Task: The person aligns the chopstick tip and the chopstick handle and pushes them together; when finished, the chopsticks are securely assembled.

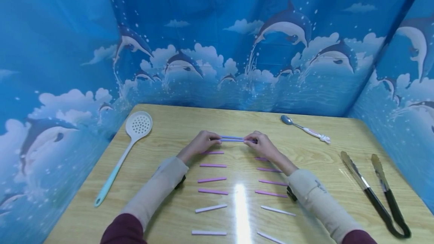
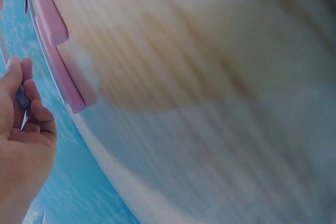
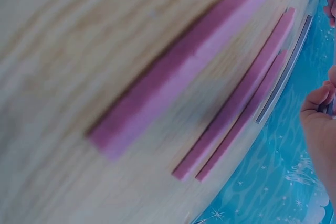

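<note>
Two thin blue-violet sticks (image 1: pixel 232 139) span the gap between my hands near the back of the table; I cannot tell whether both are held. My left hand (image 1: pixel 202 142) pinches the left end of a blue stick (image 2: pixel 22 98), its end showing between thumb and fingers in the left wrist view. The right hand (image 1: pixel 262 144) pinches the other side, its grip partly cut off in the right wrist view. Nearer me lie a left column of pink-purple sticks (image 1: pixel 213 179) and a right column of similar sticks (image 1: pixel 272 182). A blue-grey stick (image 3: pixel 285 69) lies past pink ones in the right wrist view.
Pale lilac sticks (image 1: pixel 209 233) lie near the front. A white skimmer (image 1: pixel 126 153) with a mint handle rests at left. At right are a spoon (image 1: pixel 303 128) with a pink-white handle and black-handled tongs (image 1: pixel 383 195). A dolphin-print curtain (image 1: pixel 217 48) surrounds the wooden table (image 1: pixel 176 119).
</note>
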